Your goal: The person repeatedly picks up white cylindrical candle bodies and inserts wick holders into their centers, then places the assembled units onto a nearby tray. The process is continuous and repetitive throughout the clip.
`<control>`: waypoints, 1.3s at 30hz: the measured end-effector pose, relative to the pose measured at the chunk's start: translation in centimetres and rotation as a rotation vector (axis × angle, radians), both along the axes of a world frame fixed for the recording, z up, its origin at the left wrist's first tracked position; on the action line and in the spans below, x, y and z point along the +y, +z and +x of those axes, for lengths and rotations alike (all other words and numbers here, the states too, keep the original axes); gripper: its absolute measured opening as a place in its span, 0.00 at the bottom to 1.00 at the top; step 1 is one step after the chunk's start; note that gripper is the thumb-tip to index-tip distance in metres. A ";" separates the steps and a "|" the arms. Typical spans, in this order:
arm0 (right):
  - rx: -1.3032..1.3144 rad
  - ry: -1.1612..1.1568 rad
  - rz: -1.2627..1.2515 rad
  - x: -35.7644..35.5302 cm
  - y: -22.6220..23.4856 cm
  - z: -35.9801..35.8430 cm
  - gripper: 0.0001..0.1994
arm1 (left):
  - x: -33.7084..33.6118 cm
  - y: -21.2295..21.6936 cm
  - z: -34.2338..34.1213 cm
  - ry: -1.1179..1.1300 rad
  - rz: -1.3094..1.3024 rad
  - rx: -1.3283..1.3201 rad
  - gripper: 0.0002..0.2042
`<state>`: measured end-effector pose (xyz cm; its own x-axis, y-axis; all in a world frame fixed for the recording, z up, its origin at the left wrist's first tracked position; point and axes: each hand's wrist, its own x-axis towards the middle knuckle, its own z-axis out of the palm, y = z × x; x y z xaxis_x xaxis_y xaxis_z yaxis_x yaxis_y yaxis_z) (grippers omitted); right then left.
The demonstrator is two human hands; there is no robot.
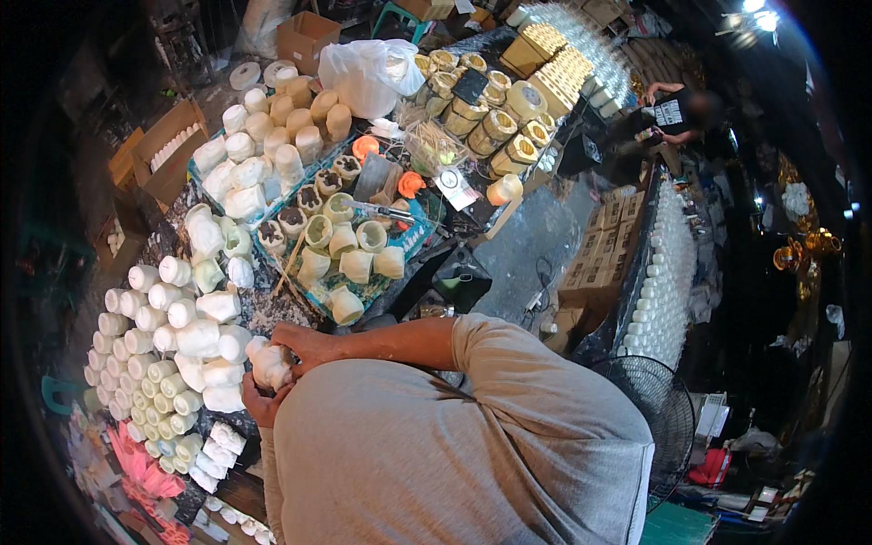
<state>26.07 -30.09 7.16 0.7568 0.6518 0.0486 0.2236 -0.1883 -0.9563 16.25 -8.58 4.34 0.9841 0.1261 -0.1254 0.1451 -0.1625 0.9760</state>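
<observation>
One pale, lumpy piece (271, 365) sits lower left of the frame's centre, gripped between the curled fingers of the left hand (262, 402) and right hand (309, 345). The step looks like handwork on its surface; the next move calls for steady support.

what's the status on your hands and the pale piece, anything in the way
Left hand, right hand: both on pale piece. Piece held between them. White cylinders crowded close on the left.

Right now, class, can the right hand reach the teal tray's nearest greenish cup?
Probably yes: nothing visible blocks the right hand from the nearest greenish cup, though that hand holds an off-white piece.
</observation>
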 end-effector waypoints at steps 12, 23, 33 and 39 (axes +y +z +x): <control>0.136 0.071 -0.256 -0.5 5.1 0.0 0.22 | -1.1 3.6 -0.8 -0.031 0.318 -0.121 0.26; 0.275 0.264 -0.266 -1.7 4.3 0.1 0.20 | -1.0 4.6 -0.1 -0.235 0.336 -0.213 0.33; 0.118 0.086 -0.281 -1.9 3.5 -0.4 0.17 | -2.2 5.3 0.5 -0.092 0.251 -0.208 0.23; -0.219 0.050 -0.339 -0.7 2.7 1.5 0.17 | -3.5 3.0 1.7 0.117 0.250 -0.078 0.24</control>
